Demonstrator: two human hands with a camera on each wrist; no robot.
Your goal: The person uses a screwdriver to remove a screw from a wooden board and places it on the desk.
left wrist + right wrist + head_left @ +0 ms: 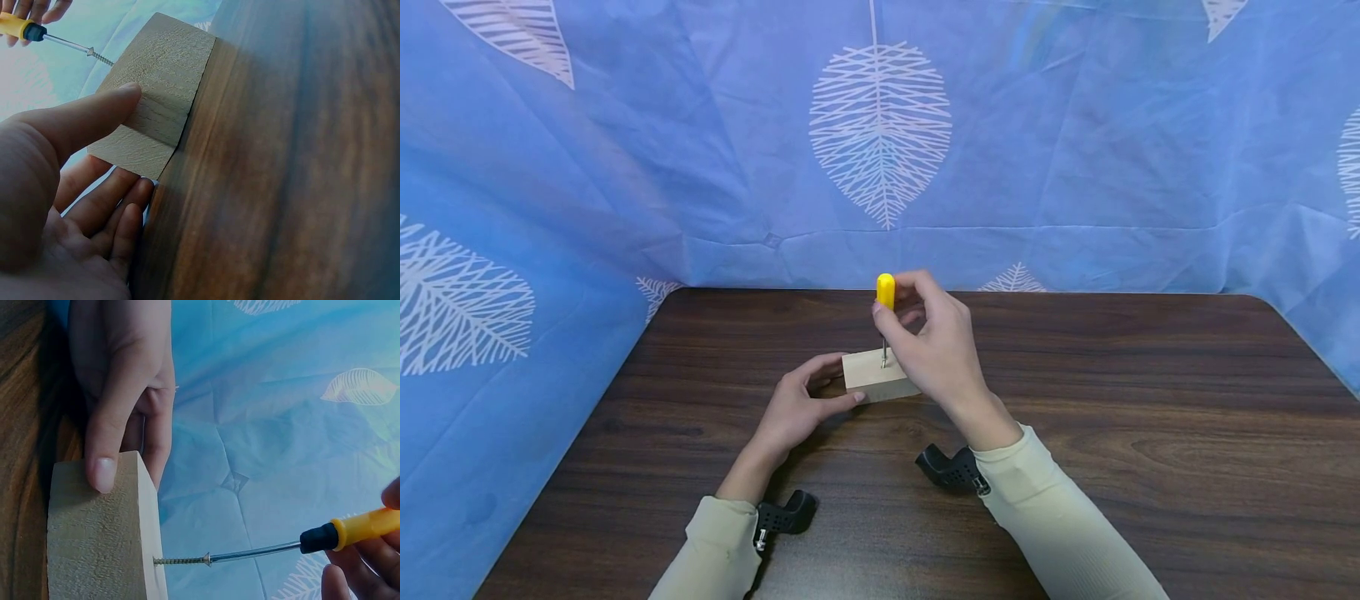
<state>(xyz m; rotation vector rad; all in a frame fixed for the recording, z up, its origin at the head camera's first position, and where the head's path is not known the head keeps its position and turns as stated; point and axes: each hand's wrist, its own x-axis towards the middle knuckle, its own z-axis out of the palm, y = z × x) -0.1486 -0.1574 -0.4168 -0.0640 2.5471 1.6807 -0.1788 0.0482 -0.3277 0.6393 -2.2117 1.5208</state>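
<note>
A pale wooden block (880, 388) lies on the dark table, its left end gripped by my left hand (797, 407), thumb on the near face and fingers behind. From the block's top face a screw (181, 560) stands upright, its tip sunk in the wood and most of its thread showing. My right hand (936, 342) holds a screwdriver (365, 528) by its yellow handle with black collar, above the block. The screwdriver's metal shaft (65, 43) meets the screw head, nearly in line with the screw.
The brown wood-grain table (1150, 433) spreads around the block. Behind and to the left hangs a blue cloth (737, 125) with white leaf patterns. Black wrist mounts (790, 512) sit at both sleeve cuffs.
</note>
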